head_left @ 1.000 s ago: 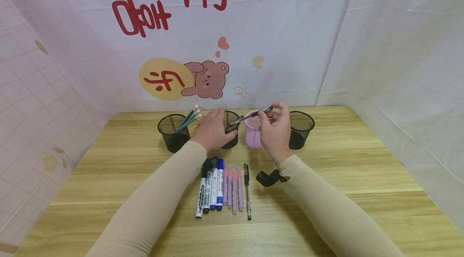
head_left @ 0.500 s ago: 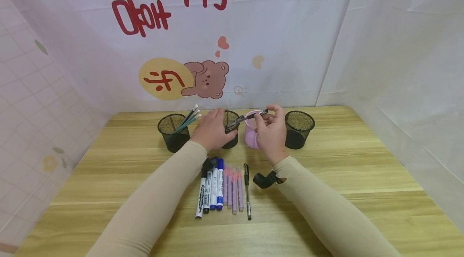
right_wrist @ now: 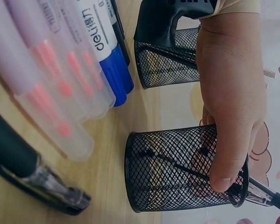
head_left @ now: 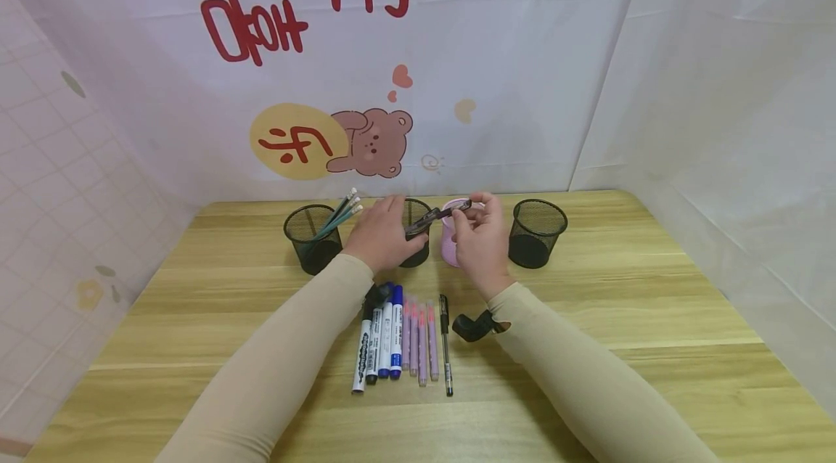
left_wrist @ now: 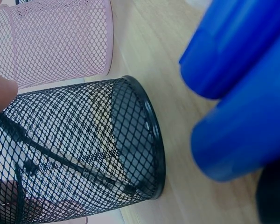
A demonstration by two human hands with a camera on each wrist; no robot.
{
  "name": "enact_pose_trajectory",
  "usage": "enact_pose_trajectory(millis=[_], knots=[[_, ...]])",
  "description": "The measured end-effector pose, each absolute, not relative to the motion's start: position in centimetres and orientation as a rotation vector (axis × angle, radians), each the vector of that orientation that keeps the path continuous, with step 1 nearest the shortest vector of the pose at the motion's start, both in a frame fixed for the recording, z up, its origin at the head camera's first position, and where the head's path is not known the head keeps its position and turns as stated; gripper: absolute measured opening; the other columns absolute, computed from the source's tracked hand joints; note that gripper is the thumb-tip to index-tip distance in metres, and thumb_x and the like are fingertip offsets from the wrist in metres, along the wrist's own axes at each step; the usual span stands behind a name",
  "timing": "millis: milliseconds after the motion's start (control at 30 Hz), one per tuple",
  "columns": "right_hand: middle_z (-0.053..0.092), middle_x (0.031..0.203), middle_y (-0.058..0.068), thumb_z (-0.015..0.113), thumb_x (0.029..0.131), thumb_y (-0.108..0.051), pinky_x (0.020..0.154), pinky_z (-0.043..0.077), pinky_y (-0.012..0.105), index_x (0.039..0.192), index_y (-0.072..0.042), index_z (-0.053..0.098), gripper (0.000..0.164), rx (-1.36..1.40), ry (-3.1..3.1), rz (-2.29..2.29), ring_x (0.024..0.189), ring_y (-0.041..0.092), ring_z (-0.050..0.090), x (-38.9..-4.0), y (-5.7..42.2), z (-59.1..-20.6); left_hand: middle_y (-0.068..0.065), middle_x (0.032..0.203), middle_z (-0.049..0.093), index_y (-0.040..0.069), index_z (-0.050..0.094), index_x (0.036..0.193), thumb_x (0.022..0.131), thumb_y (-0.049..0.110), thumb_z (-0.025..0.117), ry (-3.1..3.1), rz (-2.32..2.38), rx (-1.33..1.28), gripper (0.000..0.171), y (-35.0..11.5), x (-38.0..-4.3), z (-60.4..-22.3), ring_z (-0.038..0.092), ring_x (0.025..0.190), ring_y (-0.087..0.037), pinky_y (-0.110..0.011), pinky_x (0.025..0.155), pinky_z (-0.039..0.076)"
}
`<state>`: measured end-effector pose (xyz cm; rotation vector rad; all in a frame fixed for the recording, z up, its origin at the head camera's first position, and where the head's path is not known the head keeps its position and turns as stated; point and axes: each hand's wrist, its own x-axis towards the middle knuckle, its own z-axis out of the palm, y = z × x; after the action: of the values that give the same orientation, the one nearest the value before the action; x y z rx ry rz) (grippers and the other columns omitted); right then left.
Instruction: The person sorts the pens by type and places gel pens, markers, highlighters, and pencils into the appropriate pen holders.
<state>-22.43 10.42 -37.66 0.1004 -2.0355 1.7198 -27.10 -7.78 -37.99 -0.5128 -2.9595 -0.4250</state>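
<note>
The black cup (right_wrist: 172,191) is metal mesh (rough-looking), the blue caps (left_wrist: 242,126) smooth plastic, the tabletop (head_left: 653,303) wood-grained.

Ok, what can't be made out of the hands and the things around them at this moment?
Head: left side of the round black wire-mesh pen cup, hidden by the left hand.
Left wrist: most of the left hand, cut off by the left edge; lettering on the slim black pen, broken up by mesh.
Right wrist: the right hand beyond its fingertips, cut off by the bottom edge.

"deli" (in lowercase) on a white marker (right_wrist: 95,29)
</note>
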Motion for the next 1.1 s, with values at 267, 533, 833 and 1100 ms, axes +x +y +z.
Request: enact_pose_trajectory(millis=[267,533,833,1100], knots=[[0.077,0.104,0.025,0.064,0.101,0.000,0.060,0.056,0.018,0.126,0.005,0.056,0.026,0.088,-2.078,1.655,0.066,0.020,0.068,-22.18,9.98,-37.62,-0.014,0.164,0.043,0.004,0.036,0.161,0.095,0.063,0.064,-2.975,-0.421,-0.500,0.093,-7.75,-27.06,-37.89,0.040,0.153,-0.030,-0.051,0.128,0.033],[0.078,0.105,0.022,0.063,0.103,-0.005,0.061,0.056,0.018,0.124,0.001,0.060,0.022,0.083,-2.136,1.607,0.076,0.044,0.072,-22.08,9.91,-37.77,-0.013,0.164,0.044,0.005,0.036,0.161,0.094,0.064,0.064,-2.976,-0.424,-0.494,0.094,-7.69,-26.98,-37.77,0.040,0.152,-0.030,-0.050,0.128,0.033],[0.078,0.110,0.018,0.066,0.103,-0.009,0.057,0.053,0.019,0.122,-0.004,0.065,0.020,0.064,-2.195,1.524,0.073,0.036,0.074,-21.99,9.73,-37.69,-0.013,0.162,0.045,0.005,0.036,0.160,0.094,0.064,0.063,-2.970,-0.416,-0.505,0.093,-7.78,-27.00,-37.81,0.042,0.151,-0.030,-0.049,0.127,0.034],[0.079,0.107,0.016,0.067,0.102,-0.010,0.058,0.054,0.017,0.115,-0.002,0.069,0.016,0.090,-2.184,1.515,0.076,0.038,0.076,-21.98,9.61,-37.71,-0.013,0.164,0.043,0.004,0.035,0.161,0.094,0.063,0.064,-2.972,-0.427,-0.507,0.093,-7.82,-26.98,-37.87,0.040,0.153,-0.030,-0.049,0.128,0.032]])
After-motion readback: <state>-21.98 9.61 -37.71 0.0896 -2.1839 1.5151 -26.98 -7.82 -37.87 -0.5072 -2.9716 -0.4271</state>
